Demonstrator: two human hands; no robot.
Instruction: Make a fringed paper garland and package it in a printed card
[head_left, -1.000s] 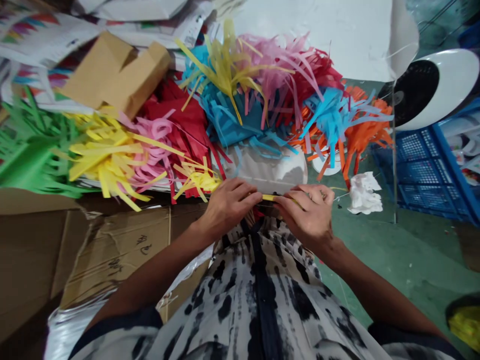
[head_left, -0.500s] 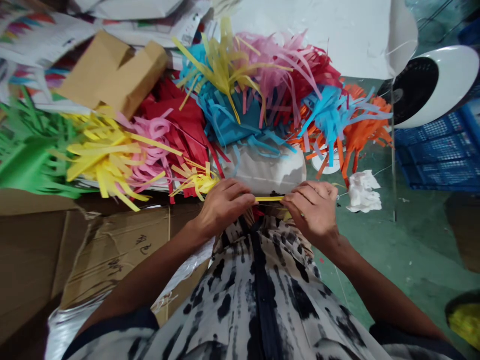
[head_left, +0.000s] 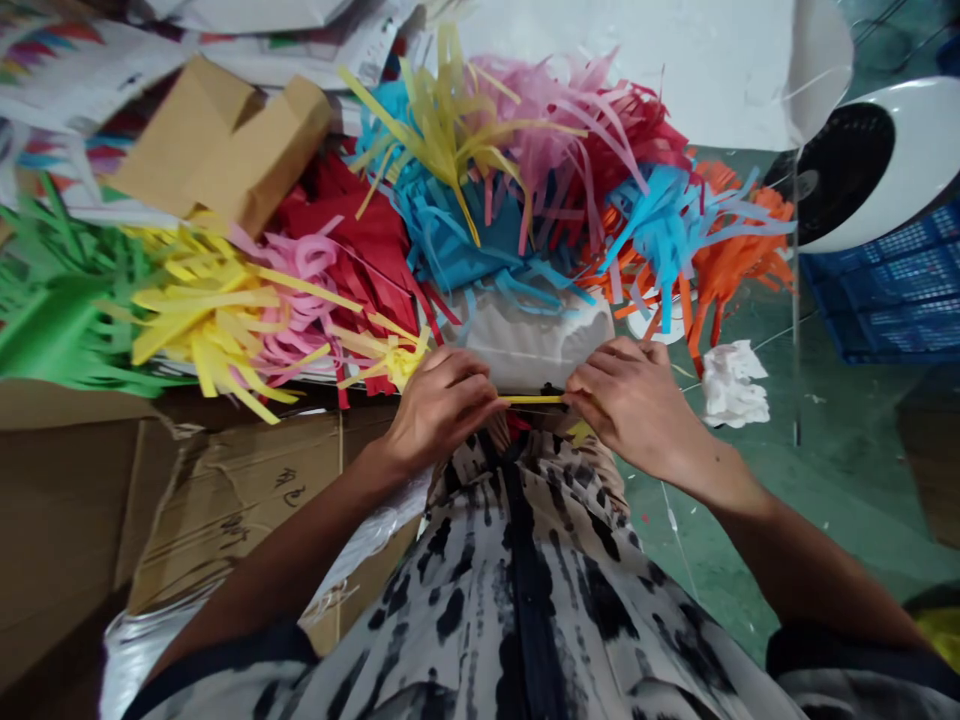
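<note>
A narrow yellow strip (head_left: 534, 400), which looks like folded or twisted tissue paper, is stretched level in front of my waist. My left hand (head_left: 450, 405) pinches it on one side, close to a yellow paper tassel (head_left: 399, 355). On the other side my right hand (head_left: 630, 405) grips the strip between thumb and fingers, its back turned up. Just beyond both hands lies a whitish-grey surface (head_left: 536, 345). Blue fringed paper (head_left: 469, 235) rests past it, beneath a yellow tassel (head_left: 450, 140).
Green (head_left: 60, 330), yellow (head_left: 202, 310) and red fringed paper (head_left: 352, 240) lie to the left, beside a brown cardboard piece (head_left: 225, 140). Orange fringe (head_left: 739, 250) hangs at right, above crumpled white paper (head_left: 735, 385). A blue crate (head_left: 885, 300) stands far right; a cardboard box (head_left: 247, 500) is lower left.
My left hand has shifted slightly left, and my right hand has turned a little, its wrist moving outward. The yellow strip stays taut between them.
</note>
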